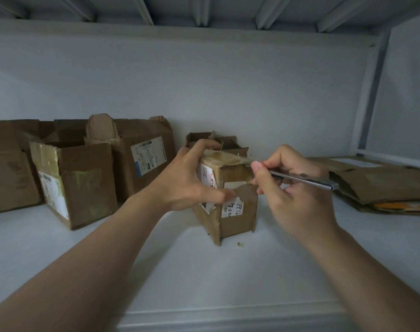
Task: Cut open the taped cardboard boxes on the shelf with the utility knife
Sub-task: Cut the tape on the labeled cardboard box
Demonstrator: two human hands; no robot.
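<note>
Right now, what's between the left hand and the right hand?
In the head view, the small taped box: the left hand grips its left side, and the right hand holds the utility knife by its top right corner.

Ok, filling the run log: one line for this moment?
left hand grips small box | right hand holds utility knife at its taped top

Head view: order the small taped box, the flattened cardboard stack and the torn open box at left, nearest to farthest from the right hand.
1. The small taped box, just left of the right hand.
2. The flattened cardboard stack, to its right.
3. The torn open box, far left.
</note>
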